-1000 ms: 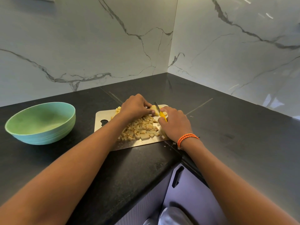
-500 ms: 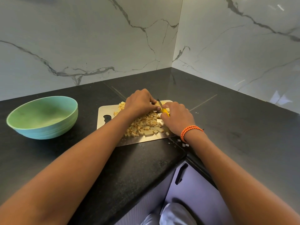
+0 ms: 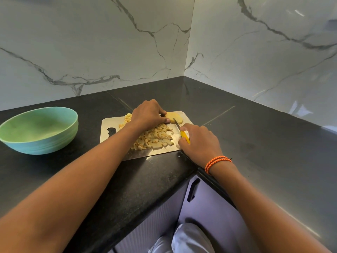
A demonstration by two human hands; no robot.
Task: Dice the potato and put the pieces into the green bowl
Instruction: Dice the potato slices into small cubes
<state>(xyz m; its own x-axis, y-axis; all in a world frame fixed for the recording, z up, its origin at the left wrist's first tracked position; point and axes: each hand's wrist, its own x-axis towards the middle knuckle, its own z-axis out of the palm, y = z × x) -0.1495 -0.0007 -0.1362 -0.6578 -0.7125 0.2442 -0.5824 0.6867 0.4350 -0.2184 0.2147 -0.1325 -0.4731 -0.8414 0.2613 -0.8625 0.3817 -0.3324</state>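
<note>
Resting on the far right corner of the cutting board, the remaining potato slab is pinned at its left end by the left hand, whose fingers are curled down onto it. The right hand has its fingers wrapped around the yellow handle of a knife, the blade angled up toward the slab's near edge (whether the edge is actually touching the potato is hard to tell from here). A heap of diced pieces lies on the middle of the board, partly under the left forearm. The green bowl sits well apart to the left on the dark table. An orange bracelet circles the right wrist.
</note>
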